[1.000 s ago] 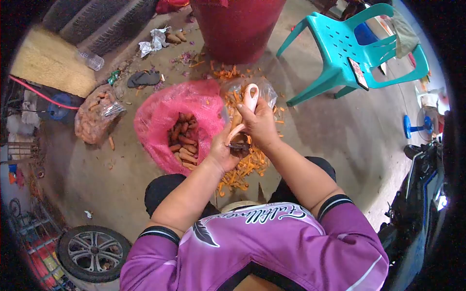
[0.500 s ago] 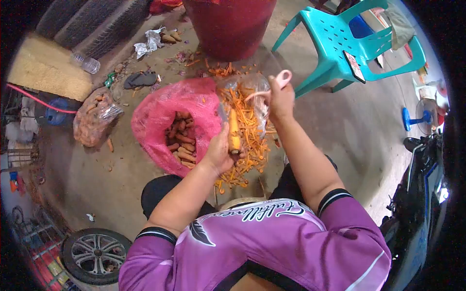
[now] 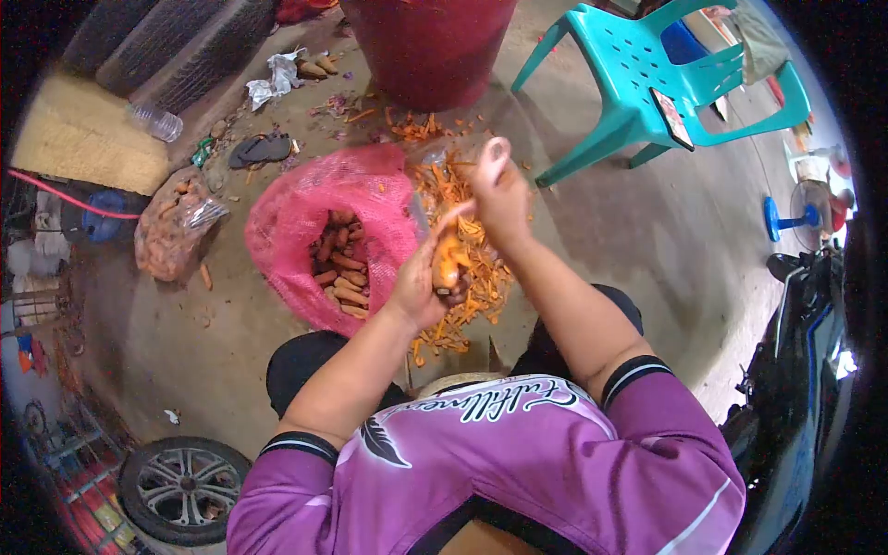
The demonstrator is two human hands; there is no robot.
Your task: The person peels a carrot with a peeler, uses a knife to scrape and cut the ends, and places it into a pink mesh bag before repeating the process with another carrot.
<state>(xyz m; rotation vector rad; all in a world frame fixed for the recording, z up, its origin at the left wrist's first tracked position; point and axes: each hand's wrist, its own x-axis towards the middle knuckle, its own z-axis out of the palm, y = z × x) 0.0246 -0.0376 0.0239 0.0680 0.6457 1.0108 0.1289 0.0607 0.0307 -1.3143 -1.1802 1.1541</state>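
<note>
My left hand (image 3: 418, 289) is closed round a thick carrot (image 3: 448, 268), partly peeled to bright orange, its stubby end towards me. In my right hand (image 3: 505, 211) is a pale pink peeler (image 3: 496, 154); its loop handle sticks up past my fist, blurred by motion. The peeler's head lies over the far part of the carrot, where the contact is hidden. Orange peelings (image 3: 479, 301) are heaped below both hands, partly on a clear plastic bag. Just left of my left hand, an open pink mesh sack (image 3: 282, 217) holds several unpeeled, dirty carrots (image 3: 350, 279).
A red tub (image 3: 430, 55) stands beyond the peelings. A teal plastic chair (image 3: 624, 65) with a phone (image 3: 672, 118) on it is at the right. To the left lie a filled clear bag (image 3: 171, 236), a black sandal (image 3: 261, 151) and a wheel (image 3: 185, 488). A motorbike (image 3: 795, 370) stands far right.
My right hand has moved left and closer with the peeler, bringing its head from above the peelings onto the carrot. My left hand keeps its hold; the view has shifted slightly.
</note>
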